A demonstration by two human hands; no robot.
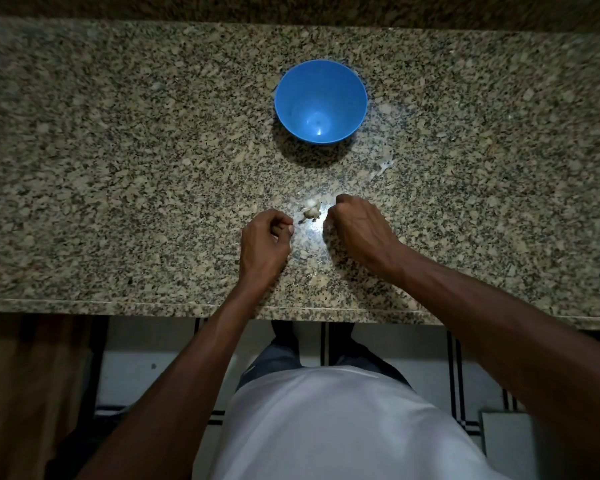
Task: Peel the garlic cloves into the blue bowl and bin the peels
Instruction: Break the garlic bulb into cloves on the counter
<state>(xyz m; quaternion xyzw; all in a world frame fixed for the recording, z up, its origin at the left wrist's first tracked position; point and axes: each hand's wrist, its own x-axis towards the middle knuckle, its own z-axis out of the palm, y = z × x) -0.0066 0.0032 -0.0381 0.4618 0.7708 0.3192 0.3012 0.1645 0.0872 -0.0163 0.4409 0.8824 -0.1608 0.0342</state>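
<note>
Garlic (310,212) between curled hands

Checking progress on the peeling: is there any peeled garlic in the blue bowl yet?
No, the blue bowl shows only its bare blue inside, while the garlic lies on the counter between the hands.

Speckled granite counter (118,168) — on it a blue bowl (320,101), garlic cloves (310,211), peel scraps (383,167).

We wear a plain white T-shirt (329,427) and dark blue-grey trousers (278,358). Our forearms are bare, no sleeves reaching them, and neither the left hand (265,237) nor the right hand (357,225) carries rings, watch or gloves.
</note>
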